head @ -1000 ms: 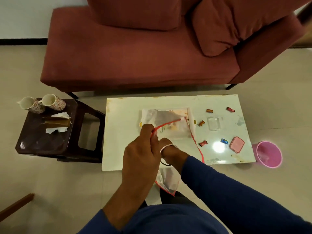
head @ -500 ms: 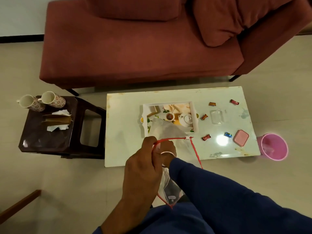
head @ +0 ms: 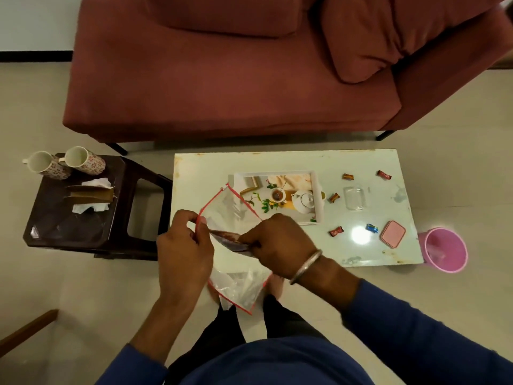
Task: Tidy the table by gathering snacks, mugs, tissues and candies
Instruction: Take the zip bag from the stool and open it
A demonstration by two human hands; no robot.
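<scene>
Hands over the near edge of a white table (head: 194,173), seen from the head camera. Left hand (head: 183,251) pinches the red-trimmed rim of a clear zip bag (head: 230,209) between thumb and fingers, keeping its mouth apart. Right hand (head: 280,243), a metal bangle (head: 305,266) on its wrist, curls round a dark reddish snack packet (head: 230,240) at the bag's mouth; the bag's lower end hangs below the hands, off the table edge. Printed tray (head: 317,195) lies flat near the table's middle, just behind the bag. Five wrapped candies lie loose to its right: two at the far side (head: 347,177) (head: 384,175), one just beside the tray (head: 334,197), one red (head: 336,231) and one blue (head: 371,228) nearer. Clear container (head: 354,198) sits among them, a pink lid (head: 392,233) near the right edge. Pink bin (head: 444,250) stands on the floor beside the table. Dark side table (head: 50,232) at left carries two floral mugs (head: 45,165) (head: 84,160), touching, and crumpled tissues (head: 91,207) round a brown paper bag (head: 91,194).
</scene>
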